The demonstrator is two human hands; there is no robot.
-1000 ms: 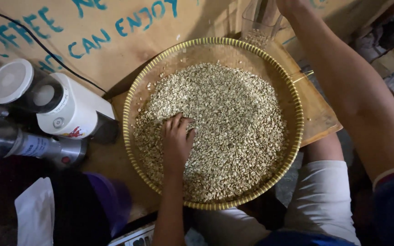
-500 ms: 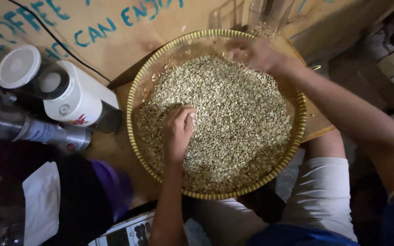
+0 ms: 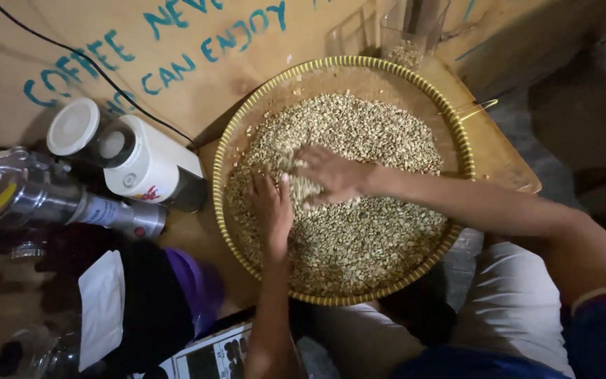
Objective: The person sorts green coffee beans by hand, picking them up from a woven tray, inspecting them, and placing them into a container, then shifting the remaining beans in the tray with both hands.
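Leftmost, toward the left edge of the wooden tabletop [image 3: 489, 151], a steel cylinder [image 3: 71, 205] lies beside a white grinder [image 3: 150, 167] with a pale lid [image 3: 73, 126], a black cable [image 3: 99, 74] running behind them, and a dark cloth [image 3: 145, 309] sits at the near edge. Next, my left hand [image 3: 270, 203] lies flat and unclenched, fingers spread, in the pale beans [image 3: 359, 231] filling the round woven tray [image 3: 457, 126] at the tabletop's middle. Just beside it my right hand [image 3: 331, 175], also released, presses palm-down on the beans, gripping nothing.
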